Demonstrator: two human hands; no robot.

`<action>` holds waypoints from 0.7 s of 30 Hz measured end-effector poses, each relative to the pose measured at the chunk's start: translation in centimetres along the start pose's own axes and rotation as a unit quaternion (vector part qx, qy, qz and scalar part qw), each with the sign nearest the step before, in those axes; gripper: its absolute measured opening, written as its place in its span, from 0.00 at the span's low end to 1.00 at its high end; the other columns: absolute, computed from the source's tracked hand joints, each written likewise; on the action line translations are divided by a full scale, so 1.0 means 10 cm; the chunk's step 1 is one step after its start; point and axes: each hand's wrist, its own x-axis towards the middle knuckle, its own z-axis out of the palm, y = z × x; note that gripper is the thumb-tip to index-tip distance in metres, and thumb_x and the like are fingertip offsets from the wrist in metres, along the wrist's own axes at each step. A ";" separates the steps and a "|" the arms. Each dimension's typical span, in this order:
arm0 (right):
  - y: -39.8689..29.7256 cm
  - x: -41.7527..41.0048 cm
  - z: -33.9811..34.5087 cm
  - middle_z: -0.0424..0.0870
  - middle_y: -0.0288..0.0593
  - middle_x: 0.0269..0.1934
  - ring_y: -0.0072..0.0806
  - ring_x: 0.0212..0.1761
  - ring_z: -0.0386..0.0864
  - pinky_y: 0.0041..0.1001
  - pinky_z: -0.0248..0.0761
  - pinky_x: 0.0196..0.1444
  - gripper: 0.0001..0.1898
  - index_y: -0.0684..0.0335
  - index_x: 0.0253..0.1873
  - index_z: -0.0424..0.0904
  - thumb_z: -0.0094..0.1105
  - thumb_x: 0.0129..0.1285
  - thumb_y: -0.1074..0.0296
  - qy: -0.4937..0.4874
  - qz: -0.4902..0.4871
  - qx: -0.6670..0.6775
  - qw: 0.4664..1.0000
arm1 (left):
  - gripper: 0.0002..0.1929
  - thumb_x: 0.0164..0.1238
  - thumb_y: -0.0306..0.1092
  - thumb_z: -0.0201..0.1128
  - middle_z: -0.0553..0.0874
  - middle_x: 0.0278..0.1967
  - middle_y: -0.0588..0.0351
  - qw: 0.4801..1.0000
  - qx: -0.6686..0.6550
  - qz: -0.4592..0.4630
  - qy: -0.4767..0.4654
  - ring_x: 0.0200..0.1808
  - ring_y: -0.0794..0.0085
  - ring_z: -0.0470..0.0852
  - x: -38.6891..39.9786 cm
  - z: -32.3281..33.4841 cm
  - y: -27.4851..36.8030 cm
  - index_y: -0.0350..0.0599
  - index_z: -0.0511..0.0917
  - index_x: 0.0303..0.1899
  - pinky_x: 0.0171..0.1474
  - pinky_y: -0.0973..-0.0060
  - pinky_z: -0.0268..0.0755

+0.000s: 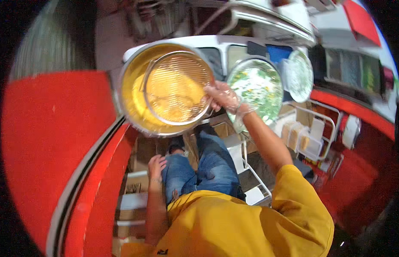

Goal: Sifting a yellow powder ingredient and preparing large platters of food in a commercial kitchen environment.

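Note:
My right hand (pixel 223 96), in a clear plastic glove, grips the rim or handle of a round wire strainer (pixel 178 88). The strainer lies over a large metal bowl (pixel 130 96) that holds a yellow-orange content; whether strainer and bowl touch cannot be told. Just right of that hand stands a round metal bowl (pixel 276 93) of green, white and yellow chopped food. My left hand (pixel 157 165) hangs beside my left thigh, bare and holding nothing, its fingers loosely bent.
Farther right is another round dish (pixel 300 77) with pale contents. A white wire rack (pixel 331 128) holds plastic containers. Red panels (pixel 58 135) with a metal edge rise at the left. Cardboard boxes (pixel 132 189) stand beside my legs. A white-framed shelf (pixel 270 16) is beyond the bowls.

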 end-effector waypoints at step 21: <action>1.94 -1.32 -2.07 0.83 0.44 0.38 0.27 0.30 0.83 0.25 0.78 0.33 0.10 0.60 0.54 0.71 0.46 0.71 0.74 0.670 -0.182 -0.279 0.663 | 0.11 0.72 0.35 0.53 0.84 0.37 0.53 0.985 0.163 0.043 -0.025 0.31 0.74 0.83 0.08 0.16 0.41 0.39 0.75 0.46 0.29 0.80 0.73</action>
